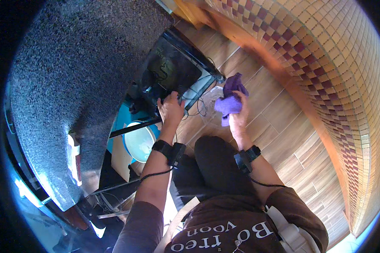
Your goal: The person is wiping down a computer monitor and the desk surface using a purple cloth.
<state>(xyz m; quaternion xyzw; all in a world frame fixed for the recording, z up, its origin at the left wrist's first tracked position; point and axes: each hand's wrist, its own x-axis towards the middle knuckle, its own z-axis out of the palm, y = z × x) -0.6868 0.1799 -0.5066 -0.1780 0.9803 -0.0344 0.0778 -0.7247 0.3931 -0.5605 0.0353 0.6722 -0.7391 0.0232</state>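
Note:
My right hand (240, 109) grips a bunched purple cloth (229, 104) above the floor. At the near end of a glossy black box-like appliance (174, 63) is my left hand (171, 107), its fingers spread over a dark part. Whether those fingers grip something or only rest there is hard to see. Thin dark cables (202, 106) loop from the appliance between my two hands. Partly behind the cloth, a clear plastic container (212, 96) stands on the floor.
A speckled grey countertop (79, 69) overhangs on the left, bearing a pale object (73, 155). Under it, a round white-topped tub (141, 142) sits by a turquoise surface (118, 118). A mosaic-tiled curved counter front (319, 69) bounds the wood-look floor (272, 117) on the right.

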